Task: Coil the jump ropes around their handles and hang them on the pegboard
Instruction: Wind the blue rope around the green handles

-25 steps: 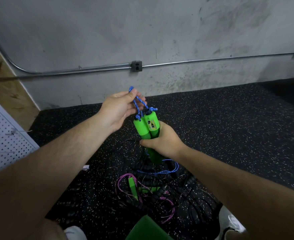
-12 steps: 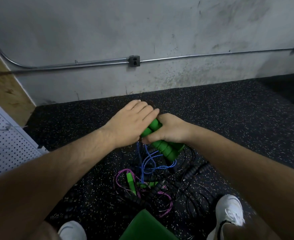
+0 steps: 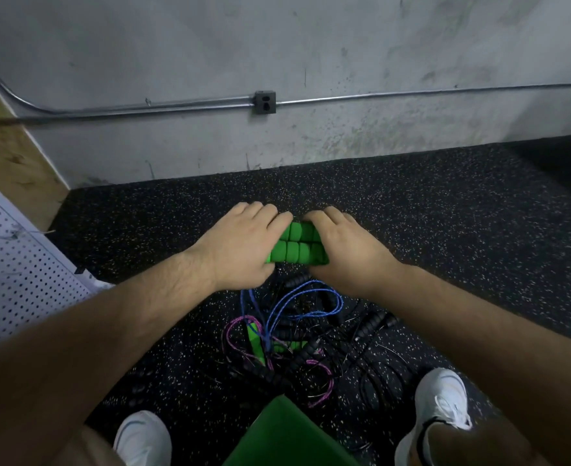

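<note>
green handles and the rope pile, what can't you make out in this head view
Head view only:
- Both ends of the green handles: covered by the left hand and right hand, so where the blue rope joins them is hidden.
- Rope pile: tangled, dark on the dark floor; count unclear.
- Pegboard: cut off by the left edge; no hooks visible.
- Green thing: cut off by the bottom edge.
</note>
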The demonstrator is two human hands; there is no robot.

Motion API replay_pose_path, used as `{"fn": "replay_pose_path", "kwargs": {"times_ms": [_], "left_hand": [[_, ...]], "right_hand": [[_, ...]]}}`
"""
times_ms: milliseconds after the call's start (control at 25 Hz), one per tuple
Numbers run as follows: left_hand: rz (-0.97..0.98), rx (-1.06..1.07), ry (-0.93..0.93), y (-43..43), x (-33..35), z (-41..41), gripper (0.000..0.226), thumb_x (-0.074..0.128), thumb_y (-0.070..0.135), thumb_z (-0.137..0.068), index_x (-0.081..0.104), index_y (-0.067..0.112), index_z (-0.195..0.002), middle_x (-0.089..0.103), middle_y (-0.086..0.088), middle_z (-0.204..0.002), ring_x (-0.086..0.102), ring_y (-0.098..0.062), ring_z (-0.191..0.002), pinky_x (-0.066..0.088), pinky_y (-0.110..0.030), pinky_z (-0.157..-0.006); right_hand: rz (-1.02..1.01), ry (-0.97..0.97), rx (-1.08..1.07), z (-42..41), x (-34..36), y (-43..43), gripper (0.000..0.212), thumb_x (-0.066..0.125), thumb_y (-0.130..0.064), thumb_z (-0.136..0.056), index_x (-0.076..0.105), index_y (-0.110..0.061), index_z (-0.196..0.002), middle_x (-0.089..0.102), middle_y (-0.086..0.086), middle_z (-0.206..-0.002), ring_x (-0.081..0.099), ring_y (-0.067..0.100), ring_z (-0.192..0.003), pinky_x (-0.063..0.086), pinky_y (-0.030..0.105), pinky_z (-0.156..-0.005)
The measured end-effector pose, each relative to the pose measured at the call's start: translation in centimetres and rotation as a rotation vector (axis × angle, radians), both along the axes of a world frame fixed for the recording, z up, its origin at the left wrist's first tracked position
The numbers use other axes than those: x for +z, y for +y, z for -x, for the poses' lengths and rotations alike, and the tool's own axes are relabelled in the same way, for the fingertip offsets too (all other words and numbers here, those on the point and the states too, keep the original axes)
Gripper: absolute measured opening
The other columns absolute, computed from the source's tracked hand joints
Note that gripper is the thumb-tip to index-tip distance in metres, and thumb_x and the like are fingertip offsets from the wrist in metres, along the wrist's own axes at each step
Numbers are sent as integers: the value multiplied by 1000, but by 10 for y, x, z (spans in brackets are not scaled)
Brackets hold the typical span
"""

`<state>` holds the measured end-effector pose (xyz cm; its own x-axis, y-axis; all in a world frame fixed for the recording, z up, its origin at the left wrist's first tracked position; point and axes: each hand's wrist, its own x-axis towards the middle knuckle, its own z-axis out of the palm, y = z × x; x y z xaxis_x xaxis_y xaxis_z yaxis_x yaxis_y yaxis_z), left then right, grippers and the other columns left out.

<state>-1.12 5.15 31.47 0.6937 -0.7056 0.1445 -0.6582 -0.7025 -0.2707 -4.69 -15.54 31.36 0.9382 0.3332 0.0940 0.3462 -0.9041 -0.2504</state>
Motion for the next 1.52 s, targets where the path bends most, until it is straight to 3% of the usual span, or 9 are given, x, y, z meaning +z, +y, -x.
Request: {"fn": "replay_pose_path", "kwargs": {"times_ms": [200, 360, 560, 640, 800, 960, 1160, 1320, 1520], "left_hand": [[107, -190, -98, 12, -12, -7, 63, 44, 55, -95, 37, 28, -152, 50, -10, -145, 48, -30, -121, 47, -47, -97], [142, -256, -25, 16, -13, -13, 54, 40, 66, -94, 40, 32, -137, 55, -9, -130, 58, -27, -105, 52, -46, -85], [196, -200, 107, 24, -13, -18, 51, 39, 69, -93, 39, 40, -136, 50, -4, -122, 52, -21, -107, 48, -44, -94], [145, -199, 19, 27, -15, -21, 46, 47, 59, -94, 41, 39, -136, 52, -8, -116, 53, -24, -101, 49, -45, -87], [94, -135, -47, 40, -13, -27, 53, 52, 51, -90, 39, 38, -140, 54, -14, -113, 55, -29, -99, 50, -45, -81], [98, -39, 44, 48, -8, -27, 58, 40, 58, -93, 41, 38, -147, 53, -13, -124, 54, -28, -110, 48, -47, -92], [175, -59, 73, 44, -2, -23, 55, 43, 57, -94, 45, 38, -145, 55, -11, -120, 56, -28, -107, 48, -47, -91], [173, -62, 68, 53, 1, -26, 54, 39, 60, -94, 45, 40, -143, 57, -11, -119, 58, -28, -106, 50, -45, -90], [171, -61, 52, 68, -2, -30, 51, 42, 60, -94, 43, 40, -141, 57, -13, -119, 60, -31, -106, 52, -48, -91]], "right_hand": [[-86, -106, -32, -2, -4, 0, 56, 72, -19, -79, 49, -11, -129, 51, 6, -119, 50, 28, -109, 44, 40, -97], [-116, -148, -18, 0, -6, 7, 48, 72, -23, -81, 53, -9, -122, 54, 7, -115, 50, 26, -106, 44, 38, -92], [-123, -200, -5, -2, -8, 14, 52, 75, -25, -80, 52, -9, -123, 54, 6, -116, 51, 25, -107, 46, 39, -92], [-255, -147, -19, -5, -11, 11, 69, 79, -23, -79, 43, -11, -136, 52, 2, -122, 52, 18, -110, 49, 35, -93], [-858, 358, -203, -8, -31, 7, 122, 91, -23, -71, 5, -30, -158, 45, -12, -132, 58, 1, -110, 53, 12, -74], [-564, 565, -159, -19, -68, 47, 90, 84, -50, -75, 38, -25, -149, 51, -6, -140, 54, 15, -123, 51, 38, -101], [-632, 516, 59, -32, -79, 122, 84, 79, -52, -80, 43, -19, -148, 47, -6, -149, 44, 9, -133, 40, 32, -111], [-691, 526, 80, -34, -74, 132, 22, 57, -32, -101, 69, -14, -105, 74, 1, -98, 66, 12, -97, 51, 34, -96], [-695, 487, 61, -35, -53, 74, 17, 56, -29, -103, 68, -21, -93, 63, -9, -77, 60, 4, -68, 57, 26, -72]]}}
